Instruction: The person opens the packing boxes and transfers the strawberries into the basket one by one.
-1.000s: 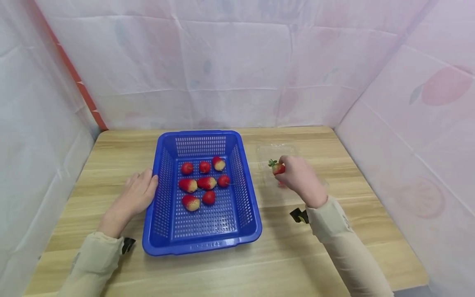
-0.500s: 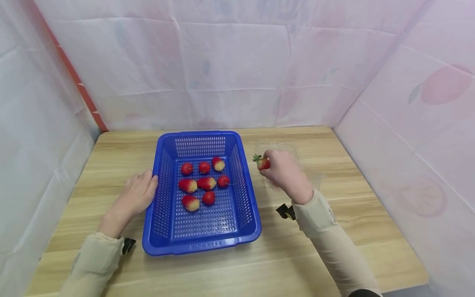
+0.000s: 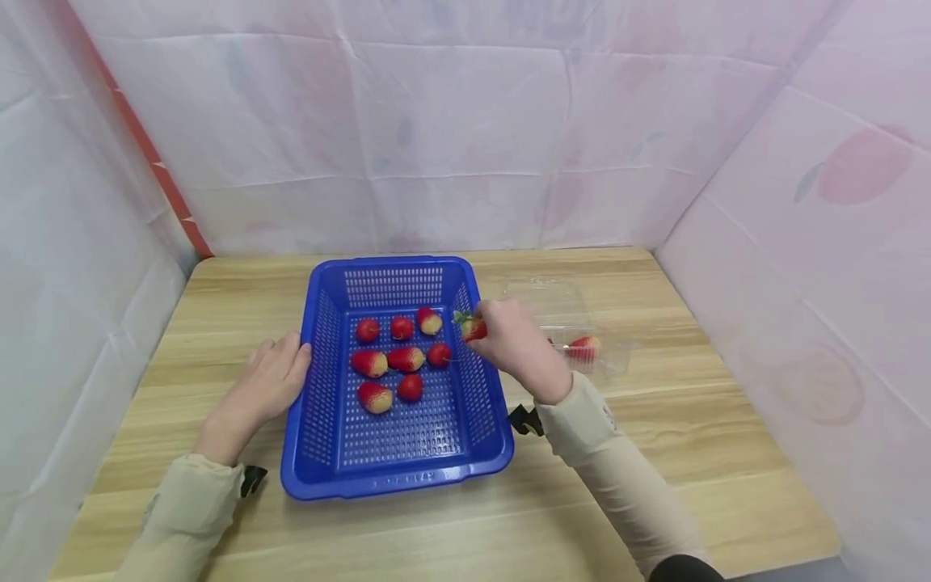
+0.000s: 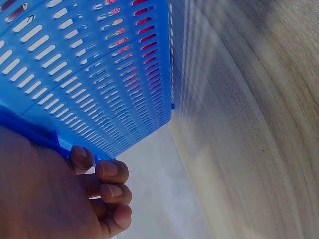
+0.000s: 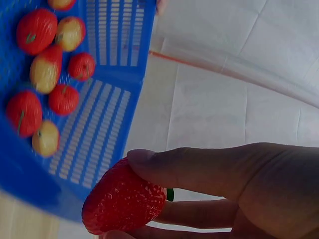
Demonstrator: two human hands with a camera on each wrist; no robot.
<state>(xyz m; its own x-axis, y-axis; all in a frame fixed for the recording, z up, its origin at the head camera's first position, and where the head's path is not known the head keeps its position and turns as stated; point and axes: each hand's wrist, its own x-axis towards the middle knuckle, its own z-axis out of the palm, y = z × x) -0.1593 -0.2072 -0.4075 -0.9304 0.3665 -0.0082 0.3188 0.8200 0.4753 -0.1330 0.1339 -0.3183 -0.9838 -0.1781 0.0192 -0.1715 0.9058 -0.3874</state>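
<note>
A red toy strawberry [image 3: 473, 327] with green leaves is pinched between the thumb and fingers of my right hand [image 3: 516, 343], over the right rim of a blue plastic basket [image 3: 396, 482]. The right wrist view shows the same strawberry [image 5: 124, 201] close up, beside the basket wall. Inside the basket lie several red-and-pale-yellow strawberries [image 3: 374, 397] and several small red cherries [image 3: 410, 388], at least one with a stem. My left hand [image 3: 265, 380] holds the left rim; in the left wrist view its curled fingers [image 4: 112, 171] sit at the rim's underside.
Right of the basket stands a clear plastic box [image 3: 556, 303] with its lid raised. Another strawberry [image 3: 584, 348] lies in it, partly seen. The wooden table [image 3: 698, 485] ends at fabric walls [image 3: 465, 121] at the back and on both sides.
My right hand has carried the strawberry leftward from the clear box to the basket's right rim, uncovering the box and the strawberry inside. The left hand and basket have stayed put.
</note>
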